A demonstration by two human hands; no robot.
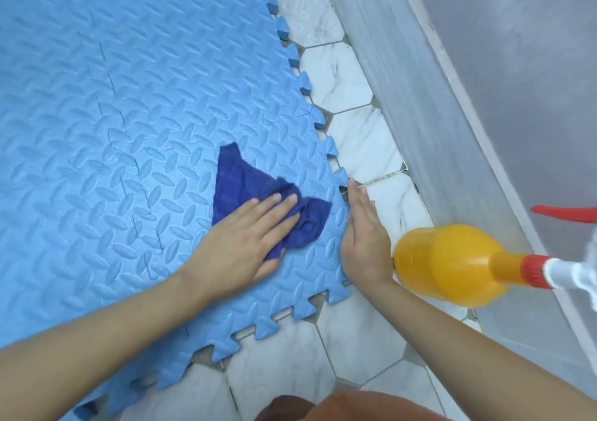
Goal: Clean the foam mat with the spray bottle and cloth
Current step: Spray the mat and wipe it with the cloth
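Fingers [284,199] of the left hand [248,236] lie straight and close together, flat on the dark blue cloth [258,191], pressing it down onto the foam mat [129,114]. That flat palm spreads the pressure over a wide patch, which suits wiping better than a pinch would; the cloth bunches just beyond the fingertips and trails out to both sides of them, so it looks to be pushed across the surface rather than lifted.

Straight fingers [357,194] of the right hand [365,236] run along the mat's toothed edge, the hand's inner side against the foam and its outer side over the marble floor [355,340]. This reads as a brace: the light interlocking mat would likely slide or curl under the wiping stroke, and a hand set on its border holds it in place. Whether the thumb is tucked under the edge cannot be told.

Just outside the right wrist, the orange spray bottle [452,264] lies on its side on the floor, its red collar and white nozzle pointing away from the mat towards the grey skirting [420,97]. Put down there, it is off the area being wiped yet near enough for the right hand to take up again. Spraying seems done for this patch; wiping is the step in hand, with most of the mat beyond the fingers left to cover.
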